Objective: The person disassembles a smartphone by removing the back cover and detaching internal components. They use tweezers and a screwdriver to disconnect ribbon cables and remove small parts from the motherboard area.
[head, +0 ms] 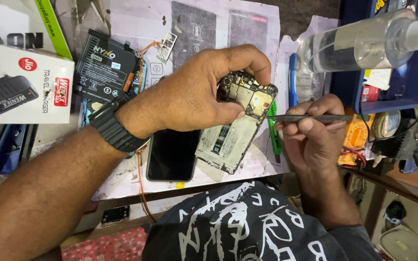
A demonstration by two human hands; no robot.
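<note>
Left hand (194, 94) pinches circuit board (247, 94) over opened phone frame (226, 142) — right hand (310, 128) grips tweezers (306, 117), tips at board's edge.

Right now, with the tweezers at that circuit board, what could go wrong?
The left hand pinches the circuit board only at its edges, so it could slip onto the open phone. The tweezers in the right hand could scratch the board. The clear bottle lying nearby might leak.
</note>
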